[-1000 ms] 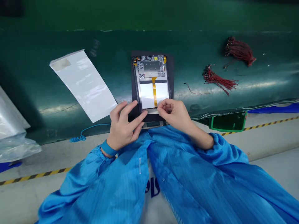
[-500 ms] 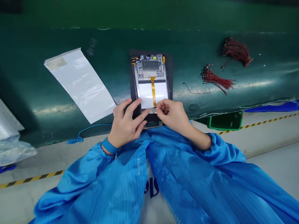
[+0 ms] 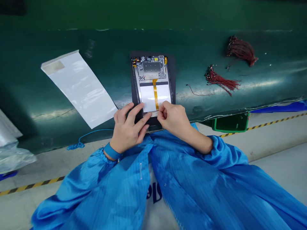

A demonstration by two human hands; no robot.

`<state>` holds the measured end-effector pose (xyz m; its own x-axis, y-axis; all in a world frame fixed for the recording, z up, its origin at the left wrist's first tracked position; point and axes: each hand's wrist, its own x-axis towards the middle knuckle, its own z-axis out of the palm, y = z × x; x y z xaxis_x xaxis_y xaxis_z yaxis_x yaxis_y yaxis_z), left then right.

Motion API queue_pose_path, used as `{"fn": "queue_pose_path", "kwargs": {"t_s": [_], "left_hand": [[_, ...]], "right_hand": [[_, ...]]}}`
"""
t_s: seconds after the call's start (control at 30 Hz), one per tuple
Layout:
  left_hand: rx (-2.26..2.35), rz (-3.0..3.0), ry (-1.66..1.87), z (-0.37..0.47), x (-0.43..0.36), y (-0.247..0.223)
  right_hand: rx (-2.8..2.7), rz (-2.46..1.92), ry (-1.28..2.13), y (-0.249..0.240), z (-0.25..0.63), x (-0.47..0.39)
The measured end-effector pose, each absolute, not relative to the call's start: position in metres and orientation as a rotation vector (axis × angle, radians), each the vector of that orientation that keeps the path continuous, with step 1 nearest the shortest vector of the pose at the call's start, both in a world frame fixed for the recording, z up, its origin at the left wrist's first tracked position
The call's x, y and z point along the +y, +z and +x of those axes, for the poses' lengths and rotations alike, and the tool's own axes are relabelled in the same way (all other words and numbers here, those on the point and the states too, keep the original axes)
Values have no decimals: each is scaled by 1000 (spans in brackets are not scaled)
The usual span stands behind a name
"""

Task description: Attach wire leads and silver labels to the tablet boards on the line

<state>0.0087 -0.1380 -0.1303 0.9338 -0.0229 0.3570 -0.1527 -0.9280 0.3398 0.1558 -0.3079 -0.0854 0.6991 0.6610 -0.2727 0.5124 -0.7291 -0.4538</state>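
An opened tablet (image 3: 161,91) lies on a dark mat (image 3: 173,76), its circuit board (image 3: 151,67) at the far end. Toward me is a white battery (image 3: 146,98) with an amber flex cable (image 3: 155,92) running down its middle. My left hand (image 3: 129,127) rests on the tablet's lower left, fingers spread, fingertips touching the near edge. At the lower right, my right hand (image 3: 175,118) is closed in a pinch close to a pale strip (image 3: 154,114) along the battery's near end. Whatever sits between those fingertips is hidden.
A stack of white sheets (image 3: 80,89) lies to the left on the green table mat (image 3: 107,41). Two bundles of red wires (image 3: 241,50) and a single loose wire (image 3: 199,94) lie on the right. A blue cord (image 3: 76,146) hangs from my wristband (image 3: 112,151); a green tray (image 3: 231,123) is below the table edge.
The whole view has shifted slightly. Both hands stay at the tablet's near end, the right one still pinching, now a touch closer to the left fingertips.
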Motion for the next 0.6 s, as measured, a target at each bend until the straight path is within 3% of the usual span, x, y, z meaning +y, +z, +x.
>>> {"fn": "queue_pose_path", "kwargs": {"t_s": [0.13,0.37,0.6], "left_hand": [[-156,2718,502,16,-141,-128],[-269,2737,338,45,-157,-124],[-225,2848,252,19,-125,-119]], "right_hand": [[-952,-2635,560,-85,160,-313],[-870,-2308,650,-84,170,-328],[-851,-2269,598,-88,172,-328]]}}
